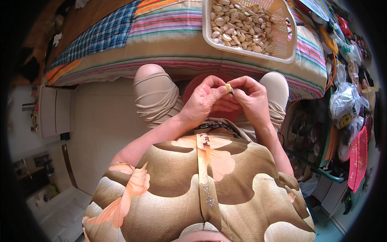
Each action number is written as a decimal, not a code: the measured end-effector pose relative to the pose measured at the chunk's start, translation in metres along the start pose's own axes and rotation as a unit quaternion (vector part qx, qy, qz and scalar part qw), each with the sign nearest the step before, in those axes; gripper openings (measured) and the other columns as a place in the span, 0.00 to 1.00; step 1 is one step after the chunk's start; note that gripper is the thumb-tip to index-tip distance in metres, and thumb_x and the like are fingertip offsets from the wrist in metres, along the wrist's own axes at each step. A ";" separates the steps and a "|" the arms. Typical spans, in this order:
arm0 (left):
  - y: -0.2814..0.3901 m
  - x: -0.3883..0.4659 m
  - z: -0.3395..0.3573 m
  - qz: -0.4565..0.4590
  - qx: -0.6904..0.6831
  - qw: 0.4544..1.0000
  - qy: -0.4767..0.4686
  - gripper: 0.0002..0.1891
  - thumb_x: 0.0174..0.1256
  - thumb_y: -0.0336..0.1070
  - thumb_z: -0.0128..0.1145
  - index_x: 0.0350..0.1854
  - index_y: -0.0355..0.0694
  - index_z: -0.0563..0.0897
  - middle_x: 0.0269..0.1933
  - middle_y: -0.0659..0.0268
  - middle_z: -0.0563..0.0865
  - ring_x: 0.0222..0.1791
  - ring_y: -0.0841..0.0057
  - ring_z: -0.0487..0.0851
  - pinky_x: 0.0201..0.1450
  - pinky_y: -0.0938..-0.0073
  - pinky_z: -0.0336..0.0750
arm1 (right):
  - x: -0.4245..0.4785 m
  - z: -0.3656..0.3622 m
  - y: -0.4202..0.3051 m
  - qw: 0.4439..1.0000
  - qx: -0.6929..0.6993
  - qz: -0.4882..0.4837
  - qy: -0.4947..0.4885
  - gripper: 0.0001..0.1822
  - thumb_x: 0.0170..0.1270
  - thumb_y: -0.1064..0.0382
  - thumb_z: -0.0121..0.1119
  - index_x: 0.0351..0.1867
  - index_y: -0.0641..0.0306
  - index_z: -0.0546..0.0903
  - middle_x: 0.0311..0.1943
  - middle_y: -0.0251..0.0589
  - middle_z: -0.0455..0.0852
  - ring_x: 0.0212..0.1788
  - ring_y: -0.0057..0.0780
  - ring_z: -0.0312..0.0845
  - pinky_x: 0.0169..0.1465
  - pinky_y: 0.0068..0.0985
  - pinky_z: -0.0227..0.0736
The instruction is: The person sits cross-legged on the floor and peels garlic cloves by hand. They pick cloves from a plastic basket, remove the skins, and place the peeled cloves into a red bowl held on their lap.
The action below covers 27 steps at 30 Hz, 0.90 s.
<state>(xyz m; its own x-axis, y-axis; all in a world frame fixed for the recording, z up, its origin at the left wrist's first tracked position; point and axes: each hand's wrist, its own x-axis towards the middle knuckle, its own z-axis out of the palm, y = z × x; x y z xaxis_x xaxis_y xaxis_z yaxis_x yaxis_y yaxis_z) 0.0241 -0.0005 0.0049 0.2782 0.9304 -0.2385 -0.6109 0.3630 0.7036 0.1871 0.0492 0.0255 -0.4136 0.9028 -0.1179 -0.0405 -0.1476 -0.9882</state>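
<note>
My left hand (205,98) pinches a pale yellow garlic clove (228,88) between thumb and index finger, above my lap. Touching the clove's right side, my right hand (252,95) pinches a small whitish piece, which looks like garlic skin (232,90). Beneath both hands is a red round container (193,83), mostly hidden by them; its contents cannot be seen. Beyond my knees, a cream plastic basket (249,53) with perforated walls holds many unpeeled garlic cloves (242,27).
The basket rests on a striped cloth (169,33) over a low bed or table, beside a blue checked cloth (99,37). My knees flank the red container. On the right are a knotted plastic bag (344,104), a pink mesh basket (358,160) and shelves of mixed goods.
</note>
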 end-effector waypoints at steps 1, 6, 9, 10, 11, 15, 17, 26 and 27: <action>0.001 0.000 0.001 -0.007 -0.009 1.000 -0.002 0.12 0.74 0.41 0.52 0.52 0.43 0.68 0.41 0.59 0.87 0.41 0.69 0.88 0.44 0.68 0.84 | 0.000 0.001 0.000 1.000 0.000 -0.007 0.005 0.07 0.61 0.74 0.55 0.38 0.71 0.83 0.33 0.32 0.86 0.35 0.14 0.78 0.42 0.16 0.76; 0.003 -0.001 0.002 -0.008 -0.025 1.000 0.014 0.12 0.75 0.41 0.50 0.51 0.42 0.68 0.42 0.57 0.86 0.41 0.69 0.88 0.44 0.69 0.84 | -0.004 0.001 0.002 0.999 0.017 -0.028 0.019 0.07 0.62 0.73 0.57 0.39 0.70 0.83 0.33 0.33 0.86 0.36 0.14 0.78 0.41 0.15 0.75; -0.001 0.001 0.000 0.018 0.012 1.000 0.023 0.12 0.75 0.42 0.50 0.52 0.41 0.68 0.40 0.59 0.86 0.41 0.70 0.88 0.44 0.70 0.84 | -0.005 0.005 -0.002 0.999 -0.023 -0.023 0.009 0.06 0.63 0.70 0.61 0.39 0.70 0.83 0.33 0.33 0.86 0.35 0.14 0.79 0.41 0.15 0.75; -0.003 0.001 -0.001 0.027 0.027 0.999 0.026 0.12 0.75 0.42 0.50 0.52 0.41 0.69 0.39 0.59 0.85 0.40 0.70 0.88 0.43 0.71 0.84 | -0.006 0.005 0.000 0.999 -0.038 -0.025 0.018 0.07 0.63 0.67 0.65 0.38 0.70 0.83 0.32 0.33 0.87 0.35 0.13 0.78 0.40 0.15 0.75; -0.003 0.002 -0.002 0.020 0.026 0.999 0.023 0.12 0.75 0.41 0.50 0.52 0.41 0.69 0.39 0.59 0.85 0.40 0.71 0.88 0.43 0.71 0.84 | -0.006 0.004 0.002 0.998 -0.043 -0.033 0.027 0.07 0.63 0.67 0.65 0.37 0.70 0.83 0.32 0.33 0.87 0.34 0.13 0.78 0.39 0.15 0.75; -0.005 0.005 -0.003 0.008 0.022 0.999 0.031 0.12 0.75 0.40 0.51 0.51 0.39 0.70 0.38 0.60 0.85 0.39 0.71 0.88 0.42 0.72 0.84 | -0.005 0.001 0.005 0.994 -0.074 -0.059 0.054 0.05 0.63 0.69 0.64 0.34 0.70 0.83 0.29 0.33 0.87 0.32 0.13 0.78 0.37 0.16 0.75; -0.007 0.005 -0.004 0.015 0.026 0.999 0.034 0.11 0.75 0.39 0.51 0.51 0.38 0.71 0.39 0.60 0.85 0.39 0.71 0.88 0.42 0.72 0.84 | -0.006 0.003 0.007 0.991 -0.095 -0.067 0.059 0.05 0.63 0.69 0.63 0.34 0.70 0.83 0.28 0.34 0.87 0.31 0.13 0.78 0.36 0.16 0.75; -0.007 0.005 -0.008 0.049 0.051 0.997 0.038 0.12 0.74 0.36 0.52 0.52 0.36 0.73 0.41 0.59 0.86 0.39 0.72 0.88 0.44 0.71 0.85 | -0.002 0.007 0.008 0.978 -0.149 -0.118 0.088 0.03 0.62 0.70 0.62 0.32 0.69 0.82 0.28 0.37 0.86 0.30 0.19 0.80 0.35 0.19 0.76; -0.005 0.004 -0.005 0.039 0.033 0.998 0.043 0.12 0.74 0.37 0.52 0.53 0.36 0.74 0.41 0.59 0.86 0.39 0.72 0.88 0.44 0.71 0.85 | -0.002 0.006 0.009 0.978 -0.137 -0.126 0.098 0.03 0.61 0.70 0.62 0.32 0.69 0.82 0.28 0.38 0.86 0.30 0.19 0.81 0.35 0.19 0.76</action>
<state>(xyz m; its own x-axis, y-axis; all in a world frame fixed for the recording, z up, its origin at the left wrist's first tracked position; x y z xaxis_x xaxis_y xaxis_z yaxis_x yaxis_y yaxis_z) 0.0243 0.0019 -0.0032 0.1650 0.9576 -0.2363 -0.5771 0.2880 0.7642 0.1821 0.0435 0.0171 -0.2390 0.9603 0.1436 0.1381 0.1800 -0.9739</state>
